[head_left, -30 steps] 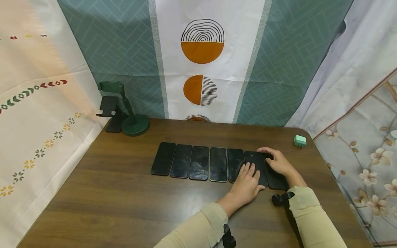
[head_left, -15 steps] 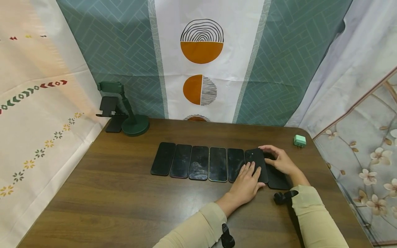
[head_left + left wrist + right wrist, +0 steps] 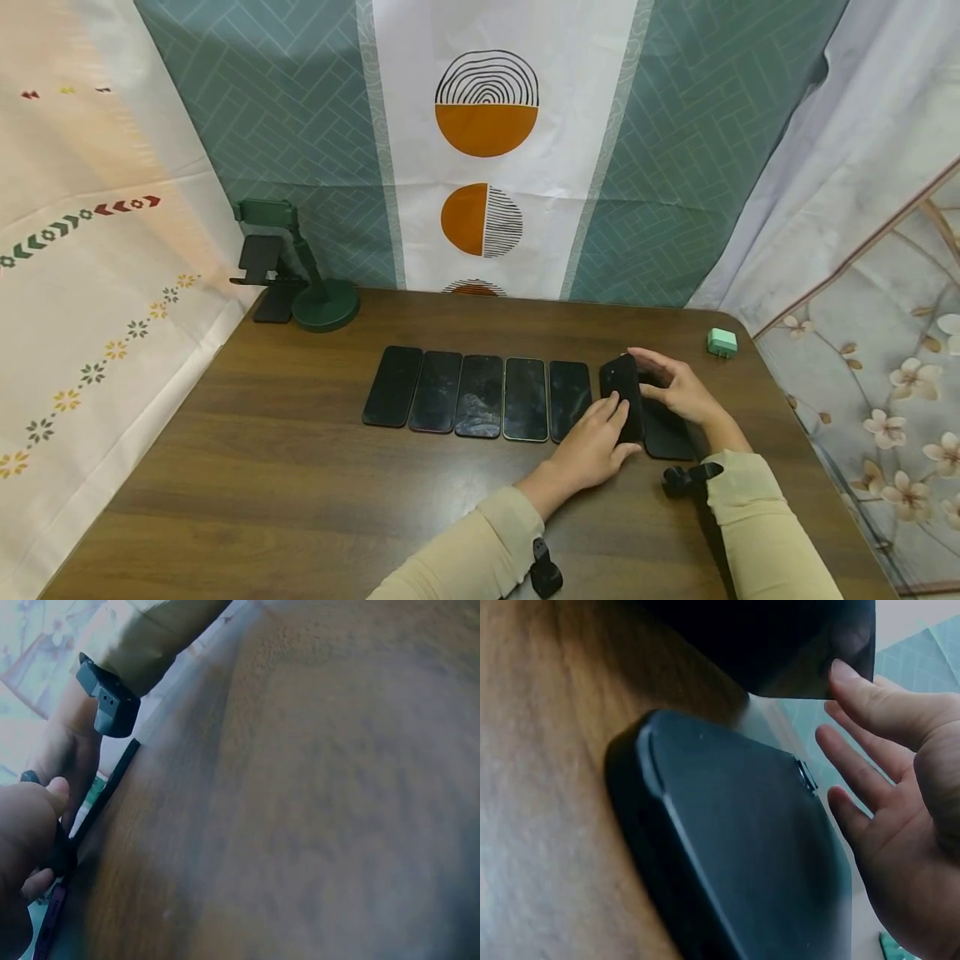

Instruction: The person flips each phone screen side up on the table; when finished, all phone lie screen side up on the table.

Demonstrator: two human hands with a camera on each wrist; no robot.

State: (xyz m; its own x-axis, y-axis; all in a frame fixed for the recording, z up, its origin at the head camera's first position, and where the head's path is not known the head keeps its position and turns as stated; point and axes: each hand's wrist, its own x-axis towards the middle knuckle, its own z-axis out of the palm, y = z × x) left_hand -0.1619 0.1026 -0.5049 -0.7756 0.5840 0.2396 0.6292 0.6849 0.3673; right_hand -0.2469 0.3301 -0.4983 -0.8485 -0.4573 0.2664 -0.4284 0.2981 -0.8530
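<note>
Both hands hold one black smartphone (image 3: 622, 379), back and camera side uppermost, its right side raised off the table. At its far end the right hand (image 3: 681, 396) pinches a corner; in the right wrist view the thumb (image 3: 870, 705) lies on the dark glossy face. The left hand (image 3: 588, 450) grips its near left part, fingers on the back and thumb by the near end. A black phone (image 3: 735, 832) lies flat just right of it, partly under the right hand in the head view. To the left, several phones lie side by side, starting with a dark-screened phone (image 3: 570, 398).
At the row's left end lies another black phone (image 3: 393, 387). A green phone stand (image 3: 326, 304) stands at the back left of the wooden table (image 3: 247, 467). Toward the back right edge sits a mint-green charger plug (image 3: 722, 342). Curtains hang behind and on both sides.
The phone between the hands lay flat one second ago. Its right side has since come up, and it now looks narrower from above, tilted toward the left. The other phones have stayed put.
</note>
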